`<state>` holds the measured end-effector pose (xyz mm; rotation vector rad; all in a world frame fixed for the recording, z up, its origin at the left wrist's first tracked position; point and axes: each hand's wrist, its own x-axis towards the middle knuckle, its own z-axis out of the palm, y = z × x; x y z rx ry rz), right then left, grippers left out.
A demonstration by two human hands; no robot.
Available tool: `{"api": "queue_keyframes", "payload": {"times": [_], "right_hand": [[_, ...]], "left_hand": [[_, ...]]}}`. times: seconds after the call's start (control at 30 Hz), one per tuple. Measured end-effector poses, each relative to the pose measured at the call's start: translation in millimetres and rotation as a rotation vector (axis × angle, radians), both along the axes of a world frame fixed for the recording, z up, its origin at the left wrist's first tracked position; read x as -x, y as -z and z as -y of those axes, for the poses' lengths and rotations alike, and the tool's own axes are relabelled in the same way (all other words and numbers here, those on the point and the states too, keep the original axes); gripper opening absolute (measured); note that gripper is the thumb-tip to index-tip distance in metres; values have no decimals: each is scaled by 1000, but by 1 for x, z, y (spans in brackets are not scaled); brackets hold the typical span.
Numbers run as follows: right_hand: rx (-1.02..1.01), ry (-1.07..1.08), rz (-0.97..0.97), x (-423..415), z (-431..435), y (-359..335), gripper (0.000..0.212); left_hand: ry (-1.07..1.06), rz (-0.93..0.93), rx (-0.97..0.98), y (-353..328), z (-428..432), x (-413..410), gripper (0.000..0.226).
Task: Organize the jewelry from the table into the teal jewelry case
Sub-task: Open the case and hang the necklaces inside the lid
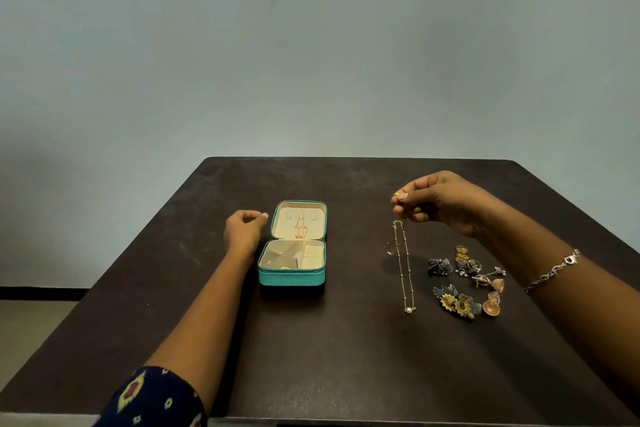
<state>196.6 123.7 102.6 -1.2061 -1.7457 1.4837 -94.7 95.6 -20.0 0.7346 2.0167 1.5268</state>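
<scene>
At the centre of the dark desk (pixel 346 357) the teal case (pixel 292 277) lies open, its lid (pixel 300 220) folded back toward the top of the frame. A gold chain (pixel 300 228) hangs on the lid's cream lining; the lower tray (pixel 293 255) shows cream dividers and a ring-roll strip on its right side, with nothing else that can be made out inside. Right of centre, the right hand (pixel 440 201) is raised above the desk, thumb and fingertips pinched narrowly on the clasp end of a thin gold necklace (pixel 403 263) — it dangles straight down, its small pearl (pixel 409 309) at the bottom. The left hand (pixel 244 230) sits just left of the lid, loosely curled and holding nothing visible. Lower right, a cluster of earrings (pixel 465 281) lies on the desk beside the hanging necklace, and a silver bracelet (pixel 554 269) circles the right wrist.
</scene>
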Motion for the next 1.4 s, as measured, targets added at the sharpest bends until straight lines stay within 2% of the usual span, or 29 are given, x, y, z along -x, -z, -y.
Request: {"api": "queue_keyframes", "payload": {"times": [0.07,0.23,0.43,0.67,1.07,1.4], "right_hand": [[-7,-18,31,3,-1,2,12],[-18,-52,66,11,-2,2,9],[-42,-99,73,31,-6,-5,8],[-73,-169,81,64,-12,-9,11],[-139,-278,122,130,-25,-8,10],[-175,-338,208,164,-33,17,9]], "left_hand": [[84,-26,67,6,-1,1,14],[221,-236,223,4,-6,-1,34],[248,-348,314,4,-7,-5,32],[234,-426,219,14,1,-8,39],[314,-411,-25,19,7,-10,28],[315,-434,-44,19,8,-10,26]]}}
